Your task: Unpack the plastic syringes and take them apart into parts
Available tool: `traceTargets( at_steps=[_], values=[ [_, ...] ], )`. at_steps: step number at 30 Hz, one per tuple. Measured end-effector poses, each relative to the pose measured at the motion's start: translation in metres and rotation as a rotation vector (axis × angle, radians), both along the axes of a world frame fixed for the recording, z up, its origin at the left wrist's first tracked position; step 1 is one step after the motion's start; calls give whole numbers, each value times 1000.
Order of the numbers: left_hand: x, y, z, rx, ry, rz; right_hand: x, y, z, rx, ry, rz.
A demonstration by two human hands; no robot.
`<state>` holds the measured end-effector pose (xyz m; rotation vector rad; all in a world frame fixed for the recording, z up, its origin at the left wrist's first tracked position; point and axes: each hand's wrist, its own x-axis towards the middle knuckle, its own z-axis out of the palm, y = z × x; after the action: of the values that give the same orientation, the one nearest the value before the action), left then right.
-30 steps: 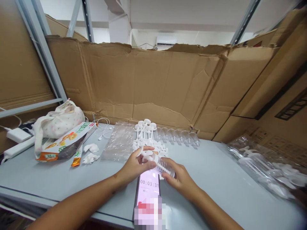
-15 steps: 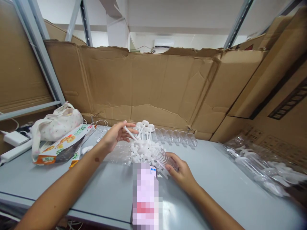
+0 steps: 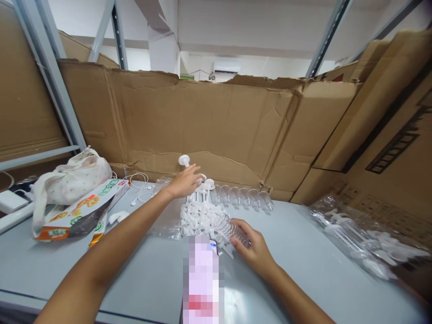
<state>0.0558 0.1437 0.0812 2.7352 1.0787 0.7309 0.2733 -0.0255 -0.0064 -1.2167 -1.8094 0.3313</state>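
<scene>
A white plastic piece with a round disc end (image 3: 184, 160) sticks up at the fingers of my left hand (image 3: 185, 181), which are closed on it above the back of the pile. My right hand (image 3: 251, 245) is wrapped round a clear ribbed plastic piece (image 3: 232, 228) at the pile's right edge. Small white parts (image 3: 199, 217) lie heaped between my hands. Behind them stand several white disc-ended pieces (image 3: 209, 183). To their right runs a row of clear ribbed plastic pieces (image 3: 245, 196).
A phone (image 3: 213, 245), mostly blurred out, lies in front of the pile. Left are a clear bag (image 3: 165, 218), a white cable (image 3: 140, 180), a snack box (image 3: 81, 207) and a cloth bag (image 3: 81, 177). Bagged white parts (image 3: 361, 238) lie right. Cardboard (image 3: 219, 121) walls the back.
My left hand has moved right and towards the back, and the white piece's disc end now shows above its fingers. My right hand still holds the clear ribbed piece. The view has shifted slightly.
</scene>
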Motion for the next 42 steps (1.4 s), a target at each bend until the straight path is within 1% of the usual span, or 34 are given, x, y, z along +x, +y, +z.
traceTargets(
  at_steps=[2, 4, 7, 12, 16, 20, 23, 28, 34, 42],
  values=[
    [4, 3, -4, 7, 110, 4, 1, 0, 1, 9, -2, -3],
    [6, 7, -6, -16, 168, 10, 1, -1, 2, 23, -9, -1],
    [8, 12, -9, -42, 223, 12, 1, -1, 2, 32, -32, 7],
    [7, 20, -12, -27, 280, 9, 1, -1, 2, 27, -60, 12],
    [3, 23, -14, -35, 280, -1, 1, -2, 2, 22, -72, 19],
    [-2, 21, -14, -78, 253, -76, 0, -2, 2, 18, -80, 24],
    [-4, 20, -15, -111, 239, -96, 0, -2, 1, 12, -80, 28],
    [-7, 23, -26, -135, 213, -106, 1, -2, -1, 5, -81, 34],
    [-12, 27, -40, -147, 190, -60, 1, -2, 0, -9, -98, 43],
    [-11, 24, -44, -195, 201, -35, 1, -2, -1, -34, -103, 48]
  ],
)
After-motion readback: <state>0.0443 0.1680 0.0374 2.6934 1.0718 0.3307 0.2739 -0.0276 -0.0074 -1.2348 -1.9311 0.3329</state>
